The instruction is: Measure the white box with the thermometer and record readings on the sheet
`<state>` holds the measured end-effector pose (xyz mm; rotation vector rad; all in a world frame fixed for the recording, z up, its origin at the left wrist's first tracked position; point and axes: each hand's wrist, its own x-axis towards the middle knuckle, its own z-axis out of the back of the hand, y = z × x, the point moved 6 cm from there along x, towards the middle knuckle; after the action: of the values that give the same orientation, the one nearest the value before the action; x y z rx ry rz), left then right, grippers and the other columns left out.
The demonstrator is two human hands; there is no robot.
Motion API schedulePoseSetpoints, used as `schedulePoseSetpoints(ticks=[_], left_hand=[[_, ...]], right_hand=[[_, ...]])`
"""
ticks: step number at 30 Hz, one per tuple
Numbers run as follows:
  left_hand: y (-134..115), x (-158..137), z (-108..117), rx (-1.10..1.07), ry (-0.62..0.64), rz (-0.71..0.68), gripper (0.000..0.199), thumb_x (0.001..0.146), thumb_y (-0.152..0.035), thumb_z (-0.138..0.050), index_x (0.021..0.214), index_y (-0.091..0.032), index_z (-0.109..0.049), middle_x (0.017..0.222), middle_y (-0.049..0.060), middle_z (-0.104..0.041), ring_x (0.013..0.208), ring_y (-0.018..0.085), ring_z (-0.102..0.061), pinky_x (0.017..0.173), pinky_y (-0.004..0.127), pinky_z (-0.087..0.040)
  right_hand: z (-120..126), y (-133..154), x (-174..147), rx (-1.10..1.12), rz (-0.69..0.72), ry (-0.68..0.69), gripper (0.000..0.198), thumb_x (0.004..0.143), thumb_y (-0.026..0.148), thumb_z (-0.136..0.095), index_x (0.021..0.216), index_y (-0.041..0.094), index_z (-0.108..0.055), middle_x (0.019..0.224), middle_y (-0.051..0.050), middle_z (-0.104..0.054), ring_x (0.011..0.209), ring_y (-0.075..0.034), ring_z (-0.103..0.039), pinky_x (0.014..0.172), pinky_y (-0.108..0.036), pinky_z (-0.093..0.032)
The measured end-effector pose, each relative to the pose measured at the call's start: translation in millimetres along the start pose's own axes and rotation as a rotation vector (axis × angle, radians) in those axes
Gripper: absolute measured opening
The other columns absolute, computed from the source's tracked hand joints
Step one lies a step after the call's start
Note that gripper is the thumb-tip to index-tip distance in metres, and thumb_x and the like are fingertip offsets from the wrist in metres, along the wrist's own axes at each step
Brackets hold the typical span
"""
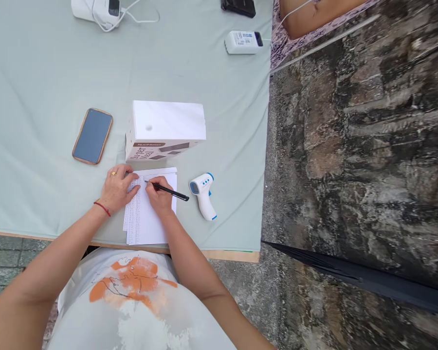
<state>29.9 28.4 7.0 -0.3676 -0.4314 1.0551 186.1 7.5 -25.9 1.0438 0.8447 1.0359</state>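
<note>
A black pen (171, 191) is gripped in my right hand (159, 195), its tip touching the upper part of a white paper pad (151, 226). Columns of small handwriting run down the left side of the sheet. My left hand (119, 187) lies on the pad's upper left edge with fingers spread, a ring on one finger and a red string round the wrist. Just beyond the pad stands a white box (168, 121) with brown print. To the right of the pad lies a white and blue infrared thermometer (204, 195).
A smartphone (92, 136) in a brown case lies left of the box. Farther back are a white device with a cable (97, 12), a white power block (244, 43) and a black object (238, 7). A stone wall (350, 146) rises right of the cloth-covered table (233, 146).
</note>
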Motion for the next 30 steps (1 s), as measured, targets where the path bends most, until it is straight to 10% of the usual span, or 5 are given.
schedulePoseSetpoints(ticks=[30], left_hand=[[1.3, 0.9, -1.0, -0.011, 0.019, 0.017, 0.020, 0.090, -0.031, -0.061, 0.105, -0.020, -0.068, 0.116, 0.013, -0.062, 0.111, 0.031, -0.056, 0.099, 0.053, -0.045]], right_hand=[[0.5, -1.5, -0.8, -0.013, -0.011, -0.036, 0.014, 0.075, 0.038, -0.055, 0.073, 0.024, -0.052, 0.063, 0.005, -0.055, 0.060, -0.014, -0.049, 0.062, -0.029, -0.044]])
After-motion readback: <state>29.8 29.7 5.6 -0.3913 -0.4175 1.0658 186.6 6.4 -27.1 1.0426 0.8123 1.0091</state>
